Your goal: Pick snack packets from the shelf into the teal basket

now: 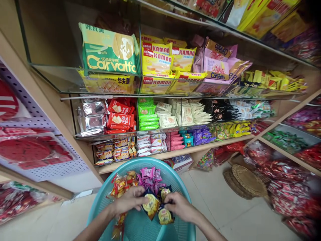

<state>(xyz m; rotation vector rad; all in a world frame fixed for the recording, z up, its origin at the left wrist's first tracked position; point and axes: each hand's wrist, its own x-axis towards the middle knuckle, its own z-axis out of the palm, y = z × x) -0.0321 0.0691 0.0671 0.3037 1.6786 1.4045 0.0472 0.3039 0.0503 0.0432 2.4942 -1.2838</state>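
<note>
A large teal plastic basket (pixel 184 187) is in front of me, with both hands over it. My left hand (pixel 130 202) is closed on the edge of a dark blue and gold snack packet (pixel 151 206). The fingers of my right hand (pixel 182 206) pinch another dark and gold snack packet (pixel 165 215) just beside it. A third dark packet (pixel 165 192) shows behind these two. Farther back in the basket lie pink-purple wrapped candies (pixel 147 174). Red and gold wrapped sweets (pixel 120 185) line its left side, partly hidden by my left hand and forearm.
Glass-fronted shelves (pixel 160 95) of packaged biscuits and sweets rise behind the basket. Round woven mats (pixel 248 180) lie on the tiled floor (pixel 213 201) at right, near piled red bags (pixel 288 197). Red packages (pixel 30 147) hang on a perforated panel at left.
</note>
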